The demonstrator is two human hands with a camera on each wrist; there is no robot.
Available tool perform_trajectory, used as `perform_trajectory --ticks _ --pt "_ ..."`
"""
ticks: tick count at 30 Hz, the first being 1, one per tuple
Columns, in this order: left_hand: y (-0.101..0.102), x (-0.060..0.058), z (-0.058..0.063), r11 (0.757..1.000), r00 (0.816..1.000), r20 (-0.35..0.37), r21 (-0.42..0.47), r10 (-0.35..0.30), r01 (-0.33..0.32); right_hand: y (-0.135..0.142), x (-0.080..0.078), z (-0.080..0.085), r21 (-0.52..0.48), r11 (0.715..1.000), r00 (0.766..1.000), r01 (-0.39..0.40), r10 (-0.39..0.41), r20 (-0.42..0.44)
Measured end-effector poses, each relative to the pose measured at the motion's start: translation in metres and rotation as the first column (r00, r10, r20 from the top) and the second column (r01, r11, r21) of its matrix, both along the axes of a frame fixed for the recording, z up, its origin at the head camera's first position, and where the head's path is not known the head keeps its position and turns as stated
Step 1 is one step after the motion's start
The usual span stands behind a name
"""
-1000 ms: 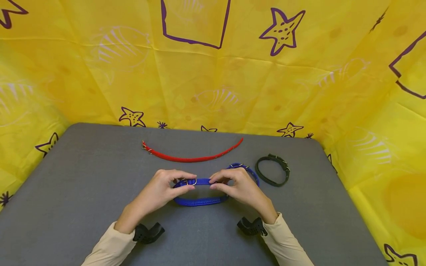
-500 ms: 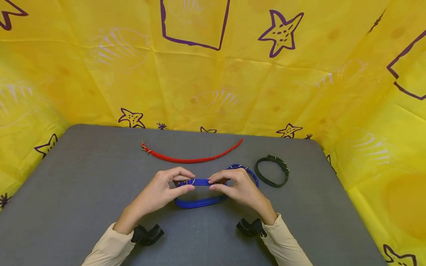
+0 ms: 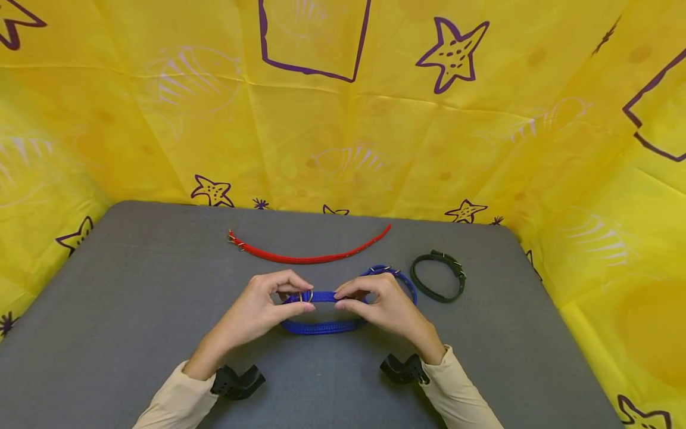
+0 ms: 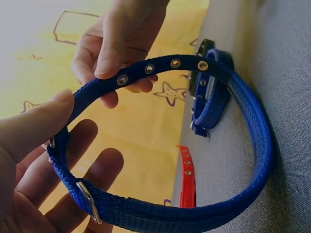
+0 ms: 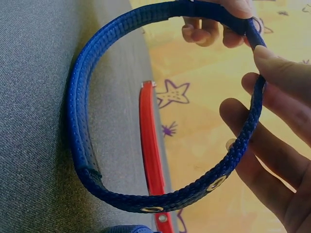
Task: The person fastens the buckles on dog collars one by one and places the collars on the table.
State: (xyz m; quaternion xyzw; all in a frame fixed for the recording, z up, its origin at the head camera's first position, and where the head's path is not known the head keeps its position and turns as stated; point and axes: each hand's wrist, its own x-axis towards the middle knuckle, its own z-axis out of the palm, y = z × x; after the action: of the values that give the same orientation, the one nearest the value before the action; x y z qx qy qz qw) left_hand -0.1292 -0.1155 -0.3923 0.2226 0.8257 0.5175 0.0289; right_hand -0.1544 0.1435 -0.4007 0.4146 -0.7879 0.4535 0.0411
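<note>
Together, left hand point(image 3: 261, 305) and right hand point(image 3: 389, 305) pinch one blue collar point(image 3: 324, 328) (looped).

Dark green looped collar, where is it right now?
In the head view, the dark green looped collar lies on the grey table, right of centre, immediately beside the blue looped collar lying behind the right hand.
</note>
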Motion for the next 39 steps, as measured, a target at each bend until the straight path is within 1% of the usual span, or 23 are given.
perform_trajectory --ticks 4,8,14,16,18,21,24,26,28,36,39 --pt "0.002 0.0 0.0 0.999 0.999 0.031 0.015 -0.031 0.03 -0.001 0.001 0.0 -0.02 1.0 1.0 -0.011 0.011 0.001" --pt "0.005 0.001 -0.001 0.998 0.998 0.023 0.019 -0.057 0.057 -0.003 0.002 0.0 -0.018 0.999 1.0 -0.031 0.031 0.001" --pt "0.006 0.001 -0.001 0.999 0.999 -0.019 -0.016 -0.033 0.033 -0.003 0.002 0.0 -0.001 1.0 1.0 -0.021 0.021 -0.017" --pt "0.006 0.001 -0.002 0.999 0.999 -0.03 -0.027 -0.036 0.035 -0.002 0.002 -0.001 0.001 1.0 1.0 -0.019 0.019 -0.015" --pt "0.005 0.001 -0.001 0.998 0.998 -0.038 -0.047 -0.042 0.04 -0.002 0.001 -0.001 0.003 1.0 1.0 -0.011 0.011 -0.012" --pt "0.002 0.002 0.001 0.993 0.997 -0.043 -0.104 -0.058 0.053 -0.002 0.0 -0.002 0.002 1.0 1.0 0.011 -0.011 -0.007" --pt "0.0 0.003 0.004 0.987 0.997 -0.029 -0.148 -0.071 0.066 -0.001 -0.001 -0.003 0.001 1.0 1.0 0.028 -0.028 -0.002" --pt "-0.001 0.003 0.004 0.985 0.997 -0.023 -0.157 -0.074 0.069 0.0 -0.001 -0.003 0.004 0.999 0.999 0.032 -0.032 0.008" --pt "-0.002 0.002 0.004 0.986 0.997 -0.017 -0.152 -0.076 0.072 0.001 -0.002 -0.003 0.008 1.0 0.999 0.03 -0.031 0.015" --pt "-0.004 0.001 0.003 0.989 0.995 -0.026 -0.113 -0.099 0.095 0.001 -0.003 -0.004 0.004 1.0 1.0 0.016 -0.016 -0.01" --pt "-0.003 0.002 0.003 0.991 0.994 -0.043 -0.093 -0.101 0.097 0.001 -0.003 -0.003 0.006 1.0 1.0 0.02 -0.02 -0.011"
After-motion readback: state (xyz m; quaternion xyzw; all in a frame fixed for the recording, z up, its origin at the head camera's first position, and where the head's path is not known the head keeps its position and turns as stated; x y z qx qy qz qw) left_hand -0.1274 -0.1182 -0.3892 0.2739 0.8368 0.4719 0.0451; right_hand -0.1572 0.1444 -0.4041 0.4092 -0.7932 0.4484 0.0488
